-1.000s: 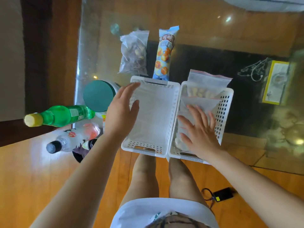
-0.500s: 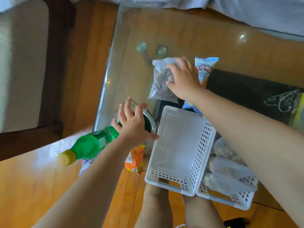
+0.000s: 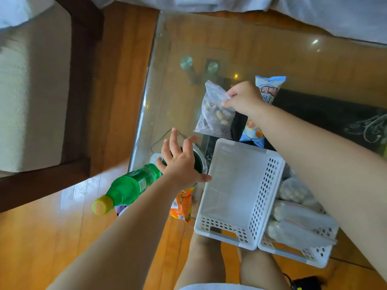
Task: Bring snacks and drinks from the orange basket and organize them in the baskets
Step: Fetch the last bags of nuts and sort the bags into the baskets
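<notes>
Glossy orange wood floor (image 3: 31, 237), glass-topped table (image 3: 209, 38), dark-framed beige seat (image 3: 31, 101) at left

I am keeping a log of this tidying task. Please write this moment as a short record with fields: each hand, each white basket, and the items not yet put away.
right hand: pinching the top edge of the clear bag of nuts
left hand: open, fingers spread, over the green-lidded container
left white basket: empty
right white basket: holds clear zip bags
still outside: green bottle, orange snack packet, blue snack pack
</notes>
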The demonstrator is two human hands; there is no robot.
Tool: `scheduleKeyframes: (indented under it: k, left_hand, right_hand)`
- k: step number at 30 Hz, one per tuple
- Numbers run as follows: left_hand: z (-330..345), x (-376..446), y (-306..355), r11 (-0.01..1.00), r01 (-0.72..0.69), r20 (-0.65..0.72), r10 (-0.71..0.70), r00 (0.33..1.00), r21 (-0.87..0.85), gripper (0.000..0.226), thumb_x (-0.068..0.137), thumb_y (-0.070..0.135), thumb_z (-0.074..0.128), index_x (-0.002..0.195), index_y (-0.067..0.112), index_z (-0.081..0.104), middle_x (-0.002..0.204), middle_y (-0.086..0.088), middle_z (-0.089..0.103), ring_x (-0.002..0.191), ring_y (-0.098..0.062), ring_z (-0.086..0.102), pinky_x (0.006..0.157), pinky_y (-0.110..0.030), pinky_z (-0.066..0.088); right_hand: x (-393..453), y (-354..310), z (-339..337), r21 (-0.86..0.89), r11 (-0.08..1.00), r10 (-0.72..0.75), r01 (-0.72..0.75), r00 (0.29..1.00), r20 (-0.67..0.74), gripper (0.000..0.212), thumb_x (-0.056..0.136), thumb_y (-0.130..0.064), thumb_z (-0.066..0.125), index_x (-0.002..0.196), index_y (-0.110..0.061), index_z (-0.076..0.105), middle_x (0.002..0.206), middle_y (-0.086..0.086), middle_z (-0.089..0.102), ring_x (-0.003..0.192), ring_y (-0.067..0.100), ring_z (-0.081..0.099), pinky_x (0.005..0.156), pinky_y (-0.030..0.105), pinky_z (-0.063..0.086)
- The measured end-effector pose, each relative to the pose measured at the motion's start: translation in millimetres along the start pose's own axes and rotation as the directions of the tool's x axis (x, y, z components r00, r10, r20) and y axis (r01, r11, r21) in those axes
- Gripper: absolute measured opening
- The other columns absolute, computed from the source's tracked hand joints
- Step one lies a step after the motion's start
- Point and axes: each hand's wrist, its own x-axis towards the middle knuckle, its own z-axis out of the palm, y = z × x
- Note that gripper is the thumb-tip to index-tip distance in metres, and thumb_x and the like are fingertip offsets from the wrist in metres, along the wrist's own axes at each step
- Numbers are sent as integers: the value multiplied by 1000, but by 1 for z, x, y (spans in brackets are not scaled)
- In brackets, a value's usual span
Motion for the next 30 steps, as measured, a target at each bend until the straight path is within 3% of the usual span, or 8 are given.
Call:
scheduleKeyframes:
  k: [3, 7, 10, 13, 15, 21, 27, 30]
  left_hand:
    - [-6, -3, 6, 998, 43, 32, -44, 999, 48, 101, 58, 49, 81, 135, 42, 16, 152, 2, -28, 142, -31, -15, 111, -55, 10]
    - [-15, -9, 15, 988, 125, 45, -130, 991, 96, 105, 60, 48, 81, 141, 38, 14, 156, -2, -16, 144, -29, -11, 112, -55, 10]
    - [-16, -18, 31, 971, 193, -35, -190, 981, 138, 110, 63, 45, 80, 145, 33, 9, 157, -5, -9, 145, -26, -10, 114, -55, 4]
    - [-6, -31, 62, 998, 67, -150, -64, 987, 18, 104, 63, 37, 82, 144, 31, 16, 157, -4, -1, 146, -25, 1, 114, -51, 9]
    - [6, -44, 85, 997, -50, -189, 39, 981, -51, 100, 64, 32, 81, 144, 29, 20, 156, -3, 6, 143, -26, 11, 112, -49, 16]
    - [64, -91, 154, 961, -275, -115, 271, 956, -21, 93, 72, 29, 76, 145, 24, 19, 156, -5, 8, 141, -30, 15, 113, -48, 20]
    - [125, -127, 188, 849, -459, -54, 488, 871, 262, 80, 80, 33, 68, 144, 28, 19, 158, 0, 4, 145, -26, 10, 114, -46, 17]
    - [148, -132, 194, 795, -488, 13, 519, 855, 361, 77, 83, 38, 64, 144, 30, 18, 158, 2, 4, 146, -26, 7, 117, -47, 11]
  right_hand:
    - [-33, 5, -10, 249, 968, -34, 22, 999, 42, 9, 76, -12, 71, 77, -14, 62, 64, -8, 49, 62, 6, 45, 52, 14, 35]
    - [-94, 13, -28, 382, 912, -151, 148, 988, -22, 11, 80, -11, 69, 89, -8, 65, 67, -11, 51, 62, 0, 46, 52, 1, 34]
    - [-136, 30, -47, 513, 837, -146, 190, 981, -126, 11, 81, -6, 65, 93, -7, 64, 84, -1, 61, 79, 7, 55, 75, 18, 45]
    - [-181, 56, -77, 646, 713, -100, 273, 951, -291, 18, 84, -2, 59, 98, -13, 61, 93, -6, 64, 81, -8, 59, 74, 9, 46]
    - [-211, 78, -91, 660, 680, -36, 319, 914, -404, 18, 86, -6, 59, 99, -18, 61, 95, -13, 63, 86, -9, 60, 80, 12, 46]
    - [-297, 157, -102, 658, 654, 159, 373, 782, -602, 21, 90, -15, 58, 96, -35, 54, 101, -15, 62, 99, -1, 60, 88, 20, 49]
    - [-331, 244, -81, 619, 746, 347, 248, 648, -678, 10, 89, -27, 54, 98, -30, 51, 97, -25, 55, 94, -13, 57, 71, 5, 47]
    - [-323, 292, -53, 592, 804, 461, -58, 691, -558, 13, 92, -24, 52, 103, -20, 51, 95, -9, 57, 92, 5, 59, 74, 18, 50]
